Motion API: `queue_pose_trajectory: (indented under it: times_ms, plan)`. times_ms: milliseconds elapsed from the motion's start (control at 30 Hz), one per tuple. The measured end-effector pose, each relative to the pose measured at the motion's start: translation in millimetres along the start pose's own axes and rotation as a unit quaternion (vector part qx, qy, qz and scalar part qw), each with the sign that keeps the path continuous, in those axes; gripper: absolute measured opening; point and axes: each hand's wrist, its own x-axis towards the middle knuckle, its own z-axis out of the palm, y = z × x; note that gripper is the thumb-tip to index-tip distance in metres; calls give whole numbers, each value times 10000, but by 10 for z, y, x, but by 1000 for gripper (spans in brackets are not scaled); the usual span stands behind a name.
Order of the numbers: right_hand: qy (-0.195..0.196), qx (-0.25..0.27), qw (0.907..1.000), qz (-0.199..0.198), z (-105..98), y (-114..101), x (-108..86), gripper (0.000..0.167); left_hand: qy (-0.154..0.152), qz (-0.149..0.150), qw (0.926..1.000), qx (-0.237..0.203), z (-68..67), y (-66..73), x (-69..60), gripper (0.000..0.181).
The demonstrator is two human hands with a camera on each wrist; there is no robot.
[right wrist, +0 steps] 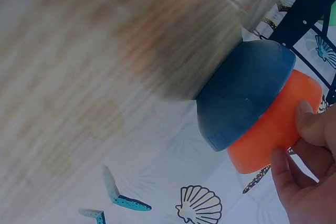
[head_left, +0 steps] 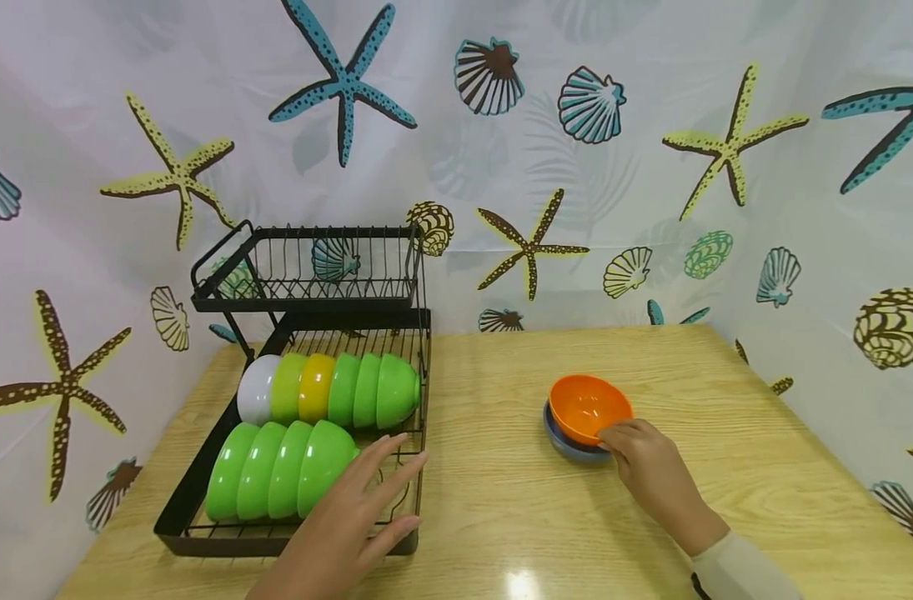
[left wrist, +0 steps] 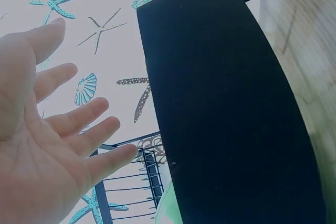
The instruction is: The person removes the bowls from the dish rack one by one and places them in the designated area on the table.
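Behind everything hangs a white cloth [head_left: 456, 192] printed with starfish and shells. Before it spreads the wood-patterned table [head_left: 494, 500], and on its left side stands the black two-level dish rack [head_left: 223, 546]. On the lower level of this rack, the back row of bowls [head_left: 317, 390] has six pieces: white, yellow-green, orange-yellow and three green. In front of them, four green bowls [head_left: 283, 473] stand on their edges. My left hand [head_left: 351, 521] is wide, with the fingers spread apart, near the right front corner of the rack. My right hand [head_left: 654, 473] is narrow: the thumb and fingers pinch the orange bowl [head_left: 587, 407] at its near rim. This orange bowl is tilted and sits partly inside the blue bowl [right wrist: 247, 93], which rests on the table, to the right of the rack.
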Motion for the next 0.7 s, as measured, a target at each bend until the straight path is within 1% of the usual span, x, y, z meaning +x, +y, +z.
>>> queue_pose_trajectory:
  times_ms: [167, 300, 400, 600, 700]
  plan:
    - [-417, -3, 9990, 148, 4, -6, -4, 18, 6, 96, 10000, 13, 10, 0, 6, 66]
    - [-762, 53, 9966, 308, 17, -12, -11, 16, -99, 51, 9999, -104, -1, 13, 9, 66]
    - [-949, 69, 9946, 419, 23, -15, -11, 16, -170, 7, 9997, -194, -7, 22, 14, 65]
    - [-1085, -64, 9931, 447, -4, -28, 13, 13, -240, -20, 9995, -213, -14, 30, 16, 66]
    - [-1115, -103, 9926, 476, -17, -34, 24, 11, -242, 22, 9995, -190, -11, 24, 15, 65]
